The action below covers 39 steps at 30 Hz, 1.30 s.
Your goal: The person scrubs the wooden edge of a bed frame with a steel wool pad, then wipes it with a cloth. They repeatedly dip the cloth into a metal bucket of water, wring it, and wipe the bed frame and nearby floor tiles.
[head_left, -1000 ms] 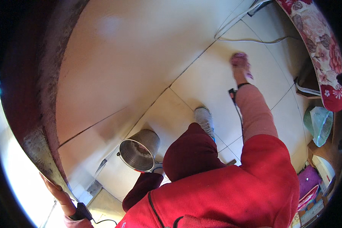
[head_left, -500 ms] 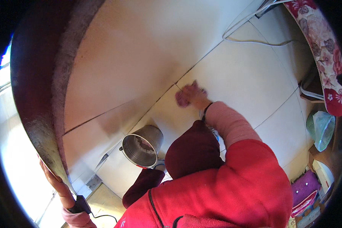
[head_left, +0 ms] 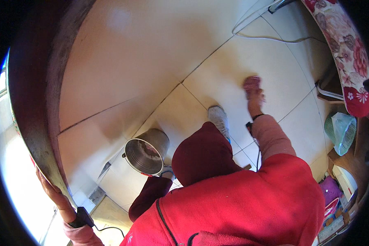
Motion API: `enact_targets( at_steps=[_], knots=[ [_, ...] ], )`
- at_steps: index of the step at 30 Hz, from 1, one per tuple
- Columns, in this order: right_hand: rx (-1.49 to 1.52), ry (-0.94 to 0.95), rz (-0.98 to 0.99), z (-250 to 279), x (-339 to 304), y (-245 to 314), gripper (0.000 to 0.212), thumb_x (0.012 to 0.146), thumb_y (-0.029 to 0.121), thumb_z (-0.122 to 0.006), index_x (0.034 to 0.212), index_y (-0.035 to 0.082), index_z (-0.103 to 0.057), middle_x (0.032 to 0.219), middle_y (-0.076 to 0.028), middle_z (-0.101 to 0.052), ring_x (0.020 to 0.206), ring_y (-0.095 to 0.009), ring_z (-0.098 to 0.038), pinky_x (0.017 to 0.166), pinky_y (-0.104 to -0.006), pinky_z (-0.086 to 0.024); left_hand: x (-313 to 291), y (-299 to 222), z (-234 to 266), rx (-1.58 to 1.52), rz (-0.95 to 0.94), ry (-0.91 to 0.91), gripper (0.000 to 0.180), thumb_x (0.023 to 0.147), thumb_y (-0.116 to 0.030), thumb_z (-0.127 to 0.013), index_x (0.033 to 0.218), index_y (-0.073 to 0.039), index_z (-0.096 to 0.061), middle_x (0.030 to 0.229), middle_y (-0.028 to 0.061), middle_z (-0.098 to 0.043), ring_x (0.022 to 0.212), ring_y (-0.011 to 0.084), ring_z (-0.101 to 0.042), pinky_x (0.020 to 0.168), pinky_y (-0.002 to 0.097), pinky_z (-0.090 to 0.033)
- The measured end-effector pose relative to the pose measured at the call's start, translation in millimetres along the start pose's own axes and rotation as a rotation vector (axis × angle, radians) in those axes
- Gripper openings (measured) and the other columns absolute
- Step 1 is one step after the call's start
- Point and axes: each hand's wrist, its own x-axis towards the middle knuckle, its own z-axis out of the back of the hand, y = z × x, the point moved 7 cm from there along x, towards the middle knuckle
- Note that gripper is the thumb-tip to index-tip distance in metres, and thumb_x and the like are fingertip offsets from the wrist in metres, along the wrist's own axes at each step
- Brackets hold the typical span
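My right hand (head_left: 256,99) is closed on a crumpled dark-pink cloth (head_left: 252,83) and presses it to the pale tiled floor (head_left: 217,78), ahead and to the right of my shoe. Blur hides some of its fingers. At the far left, my left hand (head_left: 55,196) grips the lower end of a tall dark-brown panel (head_left: 30,102) with a worn edge, its fingers along that edge and partly hidden. A metal bucket (head_left: 162,141) stands left of my knee, with its mouth toward me and something pale and pinkish inside.
My grey shoe (head_left: 218,117) is planted ahead of my bent knee (head_left: 203,149). A white cable (head_left: 270,38) runs over the floor at the top right. Along the right side are a flowered red-and-white cloth (head_left: 348,49), a green bag-lined bin (head_left: 341,132) and a purple item (head_left: 330,192).
My right hand has swept the cloth to the right and slightly farther away across the tiles. The grey shoe now shows more fully. My left hand stays at the panel.
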Motion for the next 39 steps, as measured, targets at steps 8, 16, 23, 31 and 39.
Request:
enact_targets(
  at_steps=[8,16,23,31,39],
  knots=[
    [0.059,0.183,0.889,-37.2,-122.7,238.9,0.043,0.088,0.015,-0.052,0.128,-0.002,-0.056,0.134,-0.022,-0.052,0.124,-0.046,-0.047,0.101,-0.0581,-0.042,5.1,-11.0,-13.9,0.020,-0.011,-0.033,0.051,0.106,-0.031,-0.034,0.145,0.001,-0.043,0.148,0.0131,-0.044,0.139,0.0233,-0.037,0.117,0.0366,-0.023],
    [0.091,-0.047,0.305,41.0,18.9,124.6,0.054,0.089,0.021,-0.059,0.137,0.002,-0.043,0.132,-0.031,-0.046,0.116,-0.048,-0.054,0.091,-0.0552,-0.051,-0.4,-16.3,-16.7,0.015,0.010,-0.036,0.051,0.106,-0.031,-0.033,0.145,0.001,-0.044,0.145,0.0139,-0.045,0.136,0.0240,-0.040,0.115,0.0363,-0.025],
    [-0.348,-0.292,0.566,20.0,-6.0,234.3,0.041,0.084,0.012,-0.053,0.123,-0.001,-0.058,0.128,-0.020,-0.055,0.114,-0.039,-0.047,0.086,-0.0537,-0.043,-6.3,-25.2,-22.3,0.043,-0.008,-0.018,0.053,0.105,-0.033,-0.035,0.148,-0.003,-0.042,0.147,0.0144,-0.044,0.135,0.0235,-0.041,0.113,0.0354,-0.027],
    [-0.245,0.292,1.162,-63.0,-192.3,329.0,0.051,0.090,0.017,-0.057,0.139,0.005,-0.046,0.134,-0.027,-0.047,0.111,-0.039,-0.055,0.091,-0.0544,-0.049,-3.3,-35.2,-25.1,0.133,-0.064,-0.049,0.050,0.104,-0.030,-0.038,0.140,0.002,-0.049,0.146,0.0143,-0.048,0.138,0.0240,-0.039,0.117,0.0365,-0.022],
    [0.816,1.423,0.425,7.2,-152.7,292.0,0.042,0.094,0.009,-0.056,0.136,0.003,-0.051,0.122,-0.016,-0.063,0.106,-0.030,-0.065,0.096,-0.0406,-0.051,-6.3,-42.9,-30.5,0.196,-0.090,-0.064,0.047,0.103,-0.030,-0.044,0.137,0.002,-0.052,0.132,0.0149,-0.055,0.124,0.0224,-0.050,0.108,0.0324,-0.034]
  ],
)
